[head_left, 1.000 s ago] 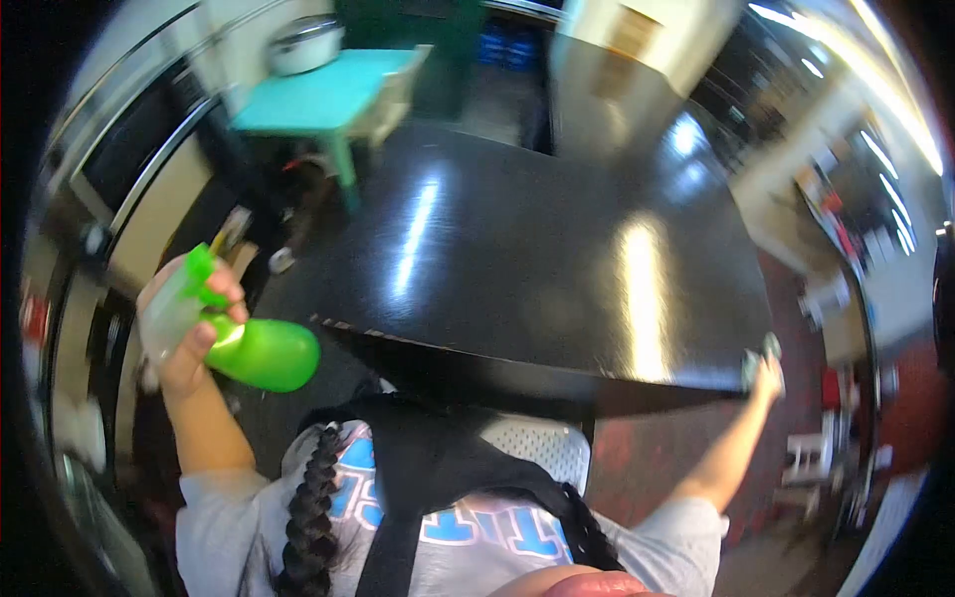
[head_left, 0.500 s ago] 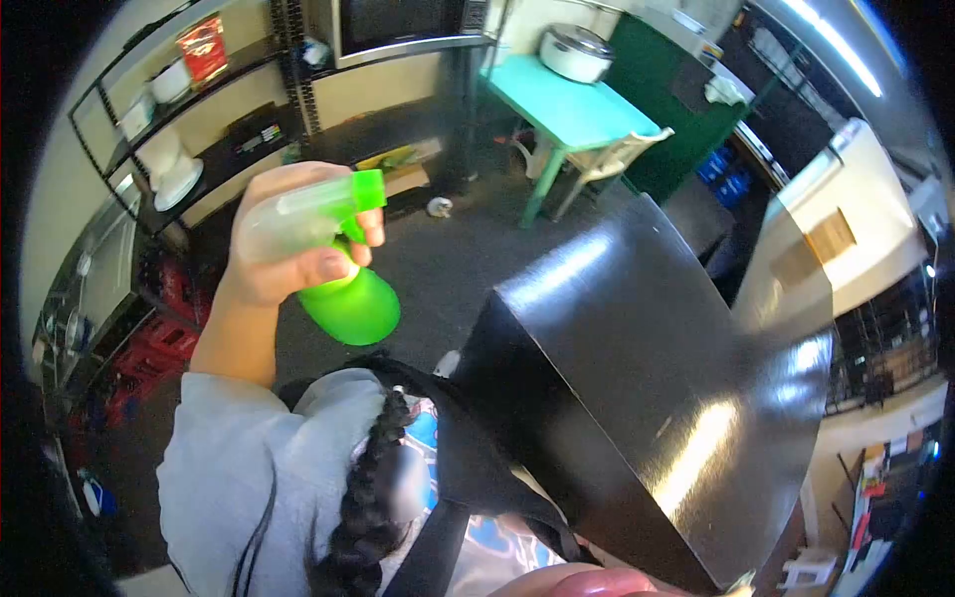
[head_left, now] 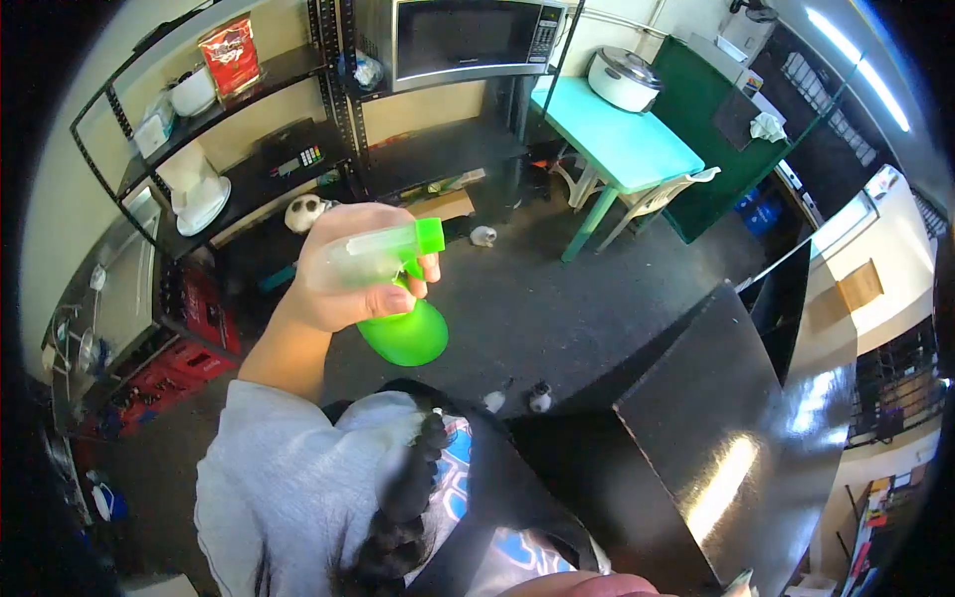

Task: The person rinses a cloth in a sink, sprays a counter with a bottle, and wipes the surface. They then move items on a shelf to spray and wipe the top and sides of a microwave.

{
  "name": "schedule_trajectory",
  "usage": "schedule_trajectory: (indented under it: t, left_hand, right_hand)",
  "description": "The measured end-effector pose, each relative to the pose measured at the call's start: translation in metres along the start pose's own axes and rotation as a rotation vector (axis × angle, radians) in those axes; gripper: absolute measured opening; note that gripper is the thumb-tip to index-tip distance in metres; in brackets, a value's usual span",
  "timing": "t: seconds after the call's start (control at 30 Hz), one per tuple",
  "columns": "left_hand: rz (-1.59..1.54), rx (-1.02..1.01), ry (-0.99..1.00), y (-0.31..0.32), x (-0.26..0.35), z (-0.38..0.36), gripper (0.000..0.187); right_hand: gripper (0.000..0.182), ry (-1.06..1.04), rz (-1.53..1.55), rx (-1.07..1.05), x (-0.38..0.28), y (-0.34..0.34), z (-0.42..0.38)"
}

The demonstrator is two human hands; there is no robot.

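room: a kitchen or food-prep space; home or eatery, cannot tell
turquoise table: bears a lidded white cooking pot; plastic chair just beside it
microwave: on a metal rack, just left of the turquoise table
open shelf: farther left of the turquoise table, holding a red packet
red crates: well left of and lower than the turquoise table
dark table: nearer the camera than the turquoise table, long and glossy
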State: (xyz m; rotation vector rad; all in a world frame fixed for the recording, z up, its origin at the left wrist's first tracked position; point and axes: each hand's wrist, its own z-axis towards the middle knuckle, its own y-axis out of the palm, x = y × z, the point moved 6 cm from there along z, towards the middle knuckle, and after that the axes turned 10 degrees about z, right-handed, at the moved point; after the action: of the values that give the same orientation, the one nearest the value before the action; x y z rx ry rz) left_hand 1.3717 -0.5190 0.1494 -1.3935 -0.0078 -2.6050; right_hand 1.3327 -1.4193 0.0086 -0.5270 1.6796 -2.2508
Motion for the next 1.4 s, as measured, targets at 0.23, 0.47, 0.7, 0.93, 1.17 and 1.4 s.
schedule_trajectory:
  t: [0.23,0.47,0.7,0.93,1.17,1.4]
  left_hand:
    - [0.138,-0.017,-0.008,-0.168,-0.067,0.039,0.038]
    - [0.311,0.019,-0.056,-0.278,-0.103,0.053,0.043]
    - [0.273,0.011,-0.136,-0.318,-0.135,0.041,0.035]
    - [0.466,-0.148,-0.115,-0.310,-0.161,0.052,0.031]
    - [0.409,0.024,-0.218,-0.337,-0.164,0.084,0.046]
    - [0.435,0.626,-0.171,-0.391,-0.183,0.112,0.037]
  right_hand:
    - [0.067,-0.350,-0.216,0.265,-0.160,0.023,-0.120]
    - [0.044,-0.406,0.347,0.322,-0.316,-0.053,-0.329]
    - [0.049,-0.282,0.689,0.415,-0.369,-0.101,-0.410]
    - [0.040,-0.573,1.334,0.204,-0.501,-0.129,-0.504]
    - [0.049,-0.033,2.386,-1.901,-0.719,-0.106,-0.600]
    - [0.047,0.122,1.930,-2.517,-0.877,-0.071,-0.657]
